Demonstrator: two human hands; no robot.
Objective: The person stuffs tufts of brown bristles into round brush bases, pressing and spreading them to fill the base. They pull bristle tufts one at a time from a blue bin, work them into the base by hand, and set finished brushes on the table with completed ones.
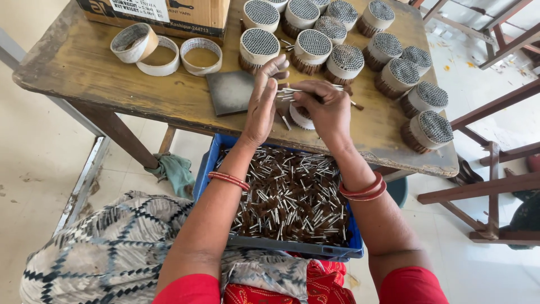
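My worn wooden bench (pixel 112 79) carries a brown cardboard box (pixel 169 14) with a white label (far edge), then banded round bundles (pixel 343 59). A blue crate (pixel 211 163) of loose sticks sits below. My left hand (pixel 261 107) lies flat and open; my right hand (pixel 326 110) pinches a few sticks (pixel 289 93), which could slip if loosened.

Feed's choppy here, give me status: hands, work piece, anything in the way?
Left hand open, flat against sticks. Right hand shut on same sticks. Dark plate beside left hand, touching nothing.

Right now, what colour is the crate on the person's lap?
Blue crate, clearest in the head view.
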